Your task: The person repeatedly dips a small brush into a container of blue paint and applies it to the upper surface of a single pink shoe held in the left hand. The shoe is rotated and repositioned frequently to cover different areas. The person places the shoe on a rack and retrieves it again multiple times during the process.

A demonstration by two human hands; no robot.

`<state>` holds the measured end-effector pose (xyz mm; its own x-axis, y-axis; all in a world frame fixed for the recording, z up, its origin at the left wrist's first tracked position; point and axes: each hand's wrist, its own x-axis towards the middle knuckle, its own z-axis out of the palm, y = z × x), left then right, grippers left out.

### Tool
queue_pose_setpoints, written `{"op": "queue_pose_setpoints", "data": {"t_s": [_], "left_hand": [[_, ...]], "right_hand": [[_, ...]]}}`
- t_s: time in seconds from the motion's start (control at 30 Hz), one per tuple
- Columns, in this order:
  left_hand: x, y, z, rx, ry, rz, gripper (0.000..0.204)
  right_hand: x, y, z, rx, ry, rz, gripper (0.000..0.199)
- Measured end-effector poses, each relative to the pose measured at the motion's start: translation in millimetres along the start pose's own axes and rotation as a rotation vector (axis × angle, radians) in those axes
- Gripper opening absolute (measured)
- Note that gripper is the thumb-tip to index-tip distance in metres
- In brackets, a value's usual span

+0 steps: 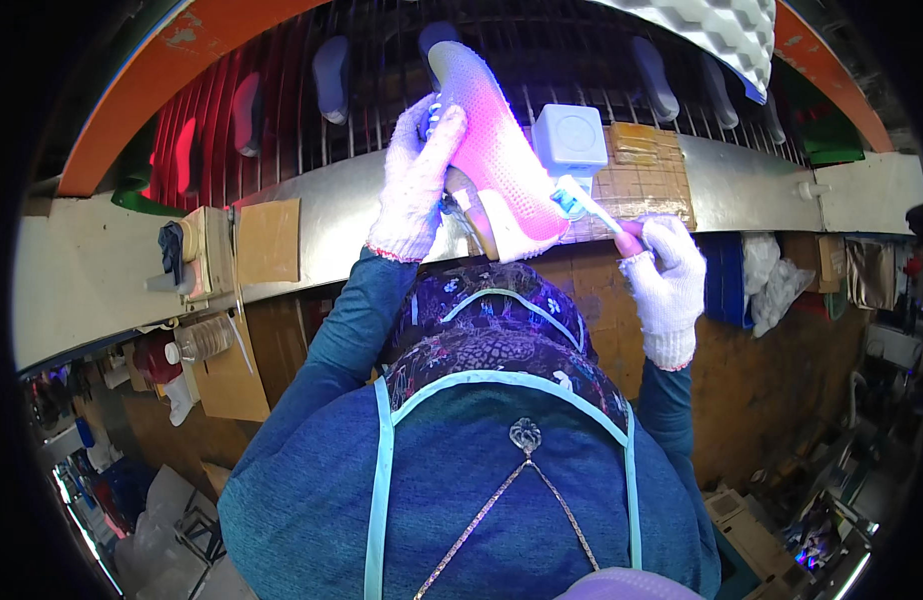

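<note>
My left hand (414, 190), in a white knit glove, is closed on the shoe (502, 150), the thumb lying over its near side and the fingers wrapped toward the laces. The shoe is in front of me, raised above the table (332, 225), tilted, with its toe pointing up and away and its heel low and toward me. Its dotted surface shows white to strong pink under the light. My right hand (667, 285), gloved likewise with bare fingertips showing, pinches the handle of a brush (599, 210). The brush slants up and left from my fingers; its blue-tinted bristle end meets the heel part of the shoe in view, though I cannot tell whether it presses on it. Just beyond the bristles stands a pale square container (570, 138), beside a piece of taped cardboard (647, 180) on the table. Behind the table runs a rack (382, 135) of parallel bars; several soles lie on it, among them a grey one (332, 80) left of the shoe's toe and a red-lit one (247, 115) further left. A white bumpy sheet (717, 35) hangs in at upper right. On the left of the table I note a flat brown board (268, 242); below the table's edge, a clear bottle (204, 340) lies on its side. Clear plastic bags (777, 290) bunch together at right, below the table.
</note>
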<state>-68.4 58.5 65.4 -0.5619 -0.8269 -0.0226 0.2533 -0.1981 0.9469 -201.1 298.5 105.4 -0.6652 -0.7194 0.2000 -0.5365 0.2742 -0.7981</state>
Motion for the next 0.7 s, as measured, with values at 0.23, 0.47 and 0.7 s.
{"op": "queue_pose_setpoints", "data": {"t_s": [0.23, 0.47, 0.7], "left_hand": [[-2.2, 7.0, -4.1, 0.049, -0.004, -0.011, 0.069], [1.7, 15.5, -10.4, 0.108, -0.026, 0.009, 0.072], [13.2, 22.6, -19.3, 0.142, -0.021, -0.007, 0.072]], "right_hand": [[19.9, -5.8, 16.6, -0.095, 0.040, -0.100, 0.014], [35.7, -3.4, 22.4, 0.045, -0.001, -0.089, 0.013], [36.3, 8.7, 19.7, 0.096, -0.086, -0.125, 0.012]]}}
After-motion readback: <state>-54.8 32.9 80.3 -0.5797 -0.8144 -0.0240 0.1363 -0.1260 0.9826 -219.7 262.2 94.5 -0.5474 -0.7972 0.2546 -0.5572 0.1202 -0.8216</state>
